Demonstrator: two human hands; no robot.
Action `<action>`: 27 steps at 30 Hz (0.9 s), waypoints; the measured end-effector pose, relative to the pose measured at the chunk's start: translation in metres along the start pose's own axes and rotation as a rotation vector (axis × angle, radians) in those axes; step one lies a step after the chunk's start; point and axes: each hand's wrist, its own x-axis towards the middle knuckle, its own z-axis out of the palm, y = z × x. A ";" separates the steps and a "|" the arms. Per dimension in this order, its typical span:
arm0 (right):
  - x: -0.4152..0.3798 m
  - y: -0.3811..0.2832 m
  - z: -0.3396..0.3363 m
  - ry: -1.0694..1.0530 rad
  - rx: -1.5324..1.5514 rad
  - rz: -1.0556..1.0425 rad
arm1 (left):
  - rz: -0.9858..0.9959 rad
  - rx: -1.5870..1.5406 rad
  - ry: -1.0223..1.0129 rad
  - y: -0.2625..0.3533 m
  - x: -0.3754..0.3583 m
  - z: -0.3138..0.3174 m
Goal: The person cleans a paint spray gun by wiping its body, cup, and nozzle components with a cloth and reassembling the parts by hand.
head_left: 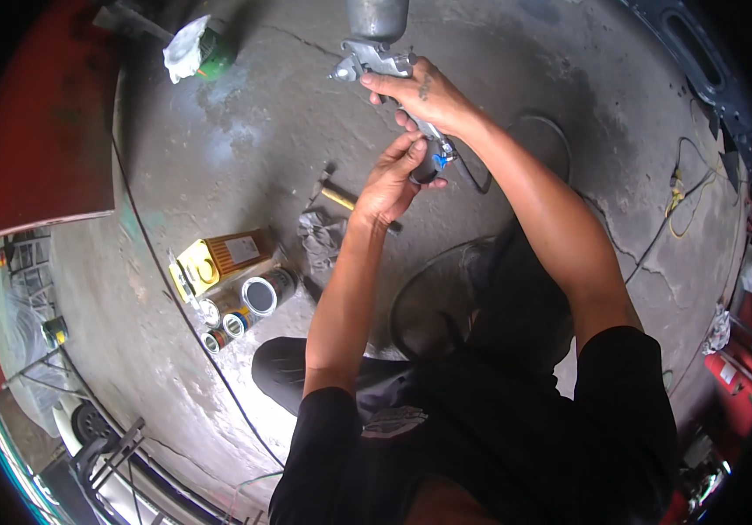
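Observation:
A metal spray gun (378, 59) with a grey cup on top is held up at the top centre. My right hand (428, 94) is wrapped round its body and handle. Below it, my left hand (391, 179) has its fingers closed round a dark round gauge (426, 166) at the lower end of the handle. Beside the gauge sits a small blue valve (440, 161). A dark hose (472, 181) hangs from the fitting there, partly hidden by my right forearm.
On the floor at left are a yellow box (218, 261) and several open cans (260, 296). A hammer (337, 198) lies beside a grey rag (320, 238). A green can (215, 58) stands at upper left, near a red panel (43, 131). Cables cross the floor.

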 end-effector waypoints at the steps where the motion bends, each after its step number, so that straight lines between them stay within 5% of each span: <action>1: 0.000 0.000 0.000 -0.007 0.008 -0.003 | 0.000 -0.004 -0.007 0.000 0.000 0.001; 11: 0.004 0.004 -0.002 -0.034 0.069 0.013 | 0.067 0.152 0.074 -0.004 0.003 0.005; 18: 0.004 -0.008 -0.023 -0.163 0.264 -0.019 | 0.116 -0.165 0.131 0.003 -0.011 0.007; 27: -0.005 -0.003 -0.007 -0.079 -0.205 0.008 | 0.301 -0.034 0.356 0.048 0.014 -0.066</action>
